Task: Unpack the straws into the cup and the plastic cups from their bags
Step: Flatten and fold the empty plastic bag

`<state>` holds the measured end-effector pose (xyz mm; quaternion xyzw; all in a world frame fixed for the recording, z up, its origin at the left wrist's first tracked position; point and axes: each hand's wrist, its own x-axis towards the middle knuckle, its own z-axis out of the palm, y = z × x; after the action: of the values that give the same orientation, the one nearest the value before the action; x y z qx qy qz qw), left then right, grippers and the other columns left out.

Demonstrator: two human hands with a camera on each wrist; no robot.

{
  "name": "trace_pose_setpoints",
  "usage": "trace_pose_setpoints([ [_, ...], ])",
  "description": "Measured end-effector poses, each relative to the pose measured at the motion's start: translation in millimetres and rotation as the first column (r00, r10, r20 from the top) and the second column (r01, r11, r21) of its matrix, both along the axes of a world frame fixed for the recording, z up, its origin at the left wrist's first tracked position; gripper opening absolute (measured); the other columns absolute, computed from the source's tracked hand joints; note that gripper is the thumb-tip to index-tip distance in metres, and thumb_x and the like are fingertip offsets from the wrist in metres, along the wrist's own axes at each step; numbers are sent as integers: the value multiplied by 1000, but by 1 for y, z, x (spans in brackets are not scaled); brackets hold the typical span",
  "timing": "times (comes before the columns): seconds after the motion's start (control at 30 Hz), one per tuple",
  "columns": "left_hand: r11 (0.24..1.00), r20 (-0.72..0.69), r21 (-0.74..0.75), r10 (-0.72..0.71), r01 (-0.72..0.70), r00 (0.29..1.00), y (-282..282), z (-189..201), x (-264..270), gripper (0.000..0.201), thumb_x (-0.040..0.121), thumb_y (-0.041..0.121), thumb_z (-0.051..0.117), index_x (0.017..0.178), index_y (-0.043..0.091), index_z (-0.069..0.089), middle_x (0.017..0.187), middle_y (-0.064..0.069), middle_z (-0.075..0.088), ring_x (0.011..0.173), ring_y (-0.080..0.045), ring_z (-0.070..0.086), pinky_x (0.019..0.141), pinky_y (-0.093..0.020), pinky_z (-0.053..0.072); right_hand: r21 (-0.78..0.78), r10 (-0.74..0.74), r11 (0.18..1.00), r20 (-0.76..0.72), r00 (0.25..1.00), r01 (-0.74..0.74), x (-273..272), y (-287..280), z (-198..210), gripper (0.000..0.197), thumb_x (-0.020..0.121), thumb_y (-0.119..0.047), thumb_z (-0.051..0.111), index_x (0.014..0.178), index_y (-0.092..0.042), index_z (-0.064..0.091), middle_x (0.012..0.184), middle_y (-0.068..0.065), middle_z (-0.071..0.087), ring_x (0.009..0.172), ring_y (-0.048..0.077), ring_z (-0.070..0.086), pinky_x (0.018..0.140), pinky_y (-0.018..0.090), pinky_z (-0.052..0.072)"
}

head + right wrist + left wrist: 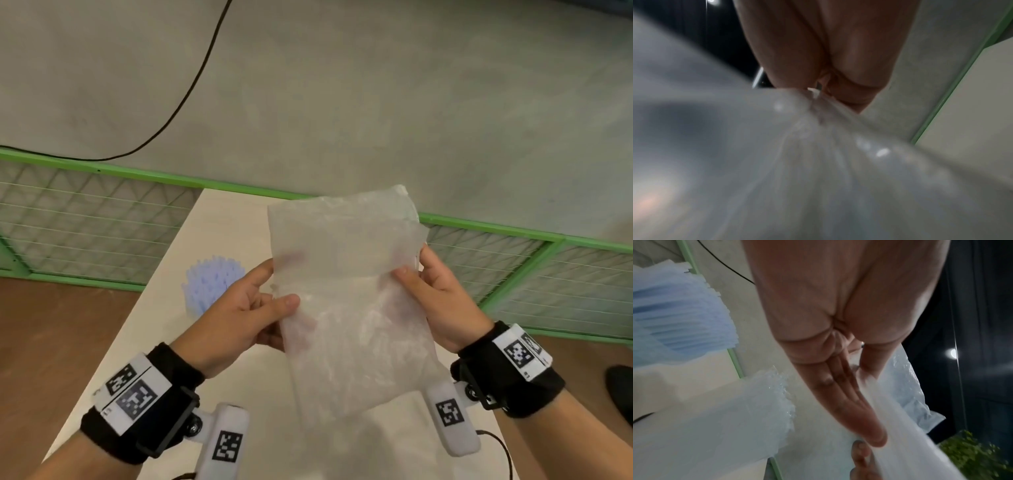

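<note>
The left hand [236, 315] and the right hand [442, 301] each pinch one side edge of a frosted plastic bag [352, 301], thumbs on the near face and fingers curled behind it, holding it upright in the air above the pale table [164, 342]. The bag is the largest thing in play: milky, crinkled film, its top flap standing loose above the hands and its lower part hanging down toward the wrists. Whatever is inside shows only as cloudy white lumps, so I cannot tell whether it holds cups or straws. The step in hand looks like opening the bag's mouth. To do that well, the two pinches should probably sit on opposite layers of film near the top and pull gently apart, with the bag kept upright so nothing spills; thin film like this is likely to slip or tear unevenly if jerked. Behind the left hand, on the table, stands a cup packed with pale blue straws [214, 284], their ends bristling upward, so the straw half of the task appears largely done. In the left wrist view the straws [684, 313] sit near more crumpled clear film [748, 410].
</note>
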<state>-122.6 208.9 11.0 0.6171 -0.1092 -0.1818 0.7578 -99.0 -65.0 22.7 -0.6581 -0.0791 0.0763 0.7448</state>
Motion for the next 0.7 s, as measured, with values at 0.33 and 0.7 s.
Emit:
trace_pose_setpoints([
  [0.33, 993, 99, 12, 118, -120, 988, 12, 6, 19, 30, 91, 2, 54, 94, 20, 78, 85, -17, 74, 68, -22, 70, 57, -28, 56, 51, 81, 995, -16, 997, -81, 6, -19, 0, 59, 70, -25, 85, 125, -29, 63, 97, 18, 70, 68, 28, 68, 60, 41, 57],
  [0.7, 991, 70, -122, -54, 62, 996, 11, 17, 12, 22, 76, 25, 63, 85, 6, 70, 86, -5, 66, 68, -19, 65, 61, -31, 55, 113, 135, 985, -46, 990, -129, 1, -17, 21, 47, 58, -46, 78, 67, -3, 65, 76, 20, 53, 67, 30, 53, 57, 31, 46],
])
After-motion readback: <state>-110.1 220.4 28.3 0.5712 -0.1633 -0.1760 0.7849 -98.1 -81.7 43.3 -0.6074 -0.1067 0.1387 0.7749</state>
